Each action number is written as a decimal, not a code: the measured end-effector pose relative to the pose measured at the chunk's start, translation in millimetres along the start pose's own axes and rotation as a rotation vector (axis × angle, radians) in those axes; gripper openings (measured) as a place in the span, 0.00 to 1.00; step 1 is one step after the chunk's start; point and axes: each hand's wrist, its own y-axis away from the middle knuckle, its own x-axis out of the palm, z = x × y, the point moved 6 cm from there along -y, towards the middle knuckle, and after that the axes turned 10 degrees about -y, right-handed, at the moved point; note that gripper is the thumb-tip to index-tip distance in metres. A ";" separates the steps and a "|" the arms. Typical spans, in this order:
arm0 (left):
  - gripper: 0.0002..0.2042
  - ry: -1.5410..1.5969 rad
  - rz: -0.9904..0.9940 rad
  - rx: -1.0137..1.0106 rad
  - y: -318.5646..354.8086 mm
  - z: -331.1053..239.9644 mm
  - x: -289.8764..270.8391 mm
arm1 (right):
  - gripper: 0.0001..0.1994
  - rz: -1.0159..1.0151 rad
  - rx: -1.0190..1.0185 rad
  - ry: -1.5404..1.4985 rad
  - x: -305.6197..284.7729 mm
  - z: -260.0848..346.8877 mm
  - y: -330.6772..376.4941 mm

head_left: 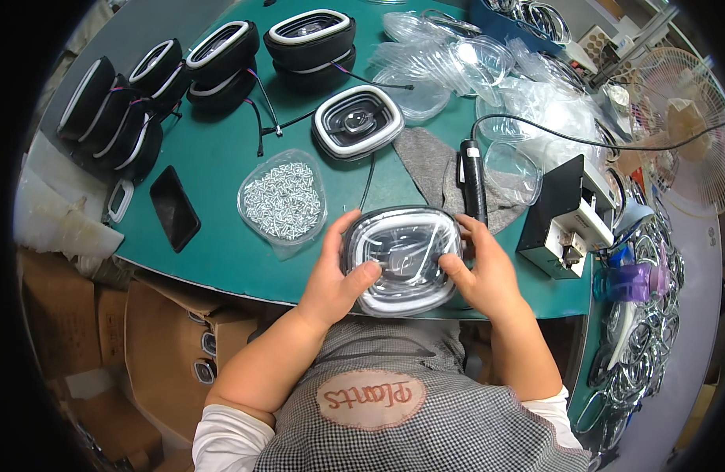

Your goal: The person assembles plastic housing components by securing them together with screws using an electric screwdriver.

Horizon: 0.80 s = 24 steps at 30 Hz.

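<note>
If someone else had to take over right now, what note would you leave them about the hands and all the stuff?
Left hand: grips the left side of the lamp housing, thumb on its clear cover.
Right hand: grips the right side, fingers on the rim.
The housing is held over the near edge of the green table.
Bag of screws lies left of it; electric screwdriver rests on a grey cloth behind it.
Done: black housings stacked at the far left; one lies alone mid-table.
Left: loose clear covers remain piled at the far right.
</note>
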 end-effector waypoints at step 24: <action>0.32 -0.220 -0.088 0.062 19.7 -44.4 10.0 | 0.40 0.002 -0.100 -1.186 48.6 -6.2 42.8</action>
